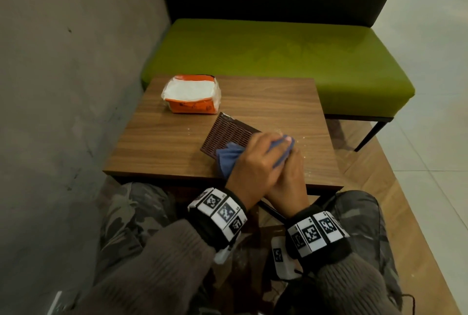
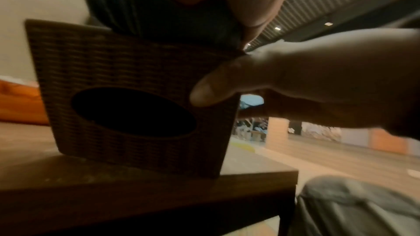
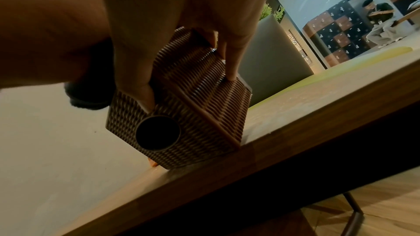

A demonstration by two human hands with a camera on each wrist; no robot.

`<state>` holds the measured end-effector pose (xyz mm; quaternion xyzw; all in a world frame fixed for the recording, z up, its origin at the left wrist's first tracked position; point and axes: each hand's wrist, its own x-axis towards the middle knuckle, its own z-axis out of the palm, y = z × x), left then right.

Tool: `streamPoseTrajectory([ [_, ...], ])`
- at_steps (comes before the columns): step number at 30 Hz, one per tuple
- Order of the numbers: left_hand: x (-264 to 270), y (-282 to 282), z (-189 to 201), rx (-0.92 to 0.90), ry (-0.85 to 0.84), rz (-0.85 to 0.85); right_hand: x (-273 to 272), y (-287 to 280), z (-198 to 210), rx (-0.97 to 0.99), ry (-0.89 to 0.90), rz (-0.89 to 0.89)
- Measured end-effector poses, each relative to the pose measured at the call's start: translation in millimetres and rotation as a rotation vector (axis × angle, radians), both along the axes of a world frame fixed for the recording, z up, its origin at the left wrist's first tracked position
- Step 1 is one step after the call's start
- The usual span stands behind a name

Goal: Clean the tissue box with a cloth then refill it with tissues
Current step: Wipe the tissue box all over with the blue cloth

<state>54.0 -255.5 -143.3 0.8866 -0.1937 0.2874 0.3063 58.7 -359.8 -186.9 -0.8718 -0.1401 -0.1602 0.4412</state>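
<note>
A brown woven tissue box (image 1: 228,129) lies tipped on its side on the wooden table (image 1: 164,142), its oval opening (image 2: 134,112) facing me. My left hand (image 1: 255,162) grips a blue cloth (image 1: 228,157) and presses it on the upper side of the box; the wrist view shows the cloth (image 2: 141,6) bunched on the box's top edge. My right hand (image 1: 288,178) holds the box at its near right corner, thumb (image 2: 218,85) on the opening face and fingers (image 3: 229,60) over the side. An opened orange pack of white tissues (image 1: 192,94) sits at the table's far left.
A grey wall (image 1: 63,86) runs close along the table's left side. A green bench (image 1: 278,56) with a dark backrest stands behind the table. White crumbs or dust lie scattered on the table to the right of the box. My knees are under the near edge.
</note>
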Motion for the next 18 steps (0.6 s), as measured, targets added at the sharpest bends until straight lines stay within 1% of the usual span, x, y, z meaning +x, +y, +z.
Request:
streamPoseTrajectory([
  [1, -0.7, 2.1, -1.6, 0.04, -0.021, -0.055, -0.6, -0.8, -0.9, 0.002, 0.002, 0.007],
  [2, 4.1, 8.0, -2.1, 0.065, -0.033, -0.056, -1.5, -1.6, -0.1, 0.007, 0.031, 0.017],
  [3, 11.9, 15.8, -1.6, 0.058, -0.024, -0.003, -2.1, -2.4, 1.2, 0.012, 0.067, 0.025],
  [4, 21.1, 24.3, -0.1, 0.013, 0.011, 0.09, -2.5, -3.5, 2.2, 0.012, 0.097, 0.024],
  [6, 38.7, 43.7, 5.8, -0.134, 0.088, 0.307, -2.0, -3.6, 3.4, -0.006, 0.118, 0.011],
  [8, 48.9, 54.1, 7.9, -0.207, 0.1, 0.419, -1.3, -2.3, 5.3, -0.024, 0.12, 0.015],
  [11, 49.9, 57.9, 5.0, -0.227, 0.088, 0.428, -1.2, -2.5, 5.1, -0.028, 0.116, 0.017],
  [14, 53.3, 70.6, 4.4, -0.361, 0.099, 0.513, -2.2, -3.6, 3.2, -0.026, 0.096, 0.035],
  [15, 52.5, 72.0, 4.5, -0.367, 0.108, 0.532, -1.9, -3.5, 2.6, -0.02, 0.094, 0.038],
  [16, 47.9, 68.1, 4.7, -0.306, 0.103, 0.517, -1.9, -3.3, 2.7, -0.014, 0.096, 0.036],
  [17, 40.7, 59.1, 4.6, -0.204, 0.083, 0.449, -1.4, -3.5, 2.9, -0.005, 0.104, 0.029],
  [18, 31.0, 47.6, 1.9, -0.1, 0.057, 0.338, -0.9, -4.1, 3.5, 0.006, 0.111, 0.021],
])
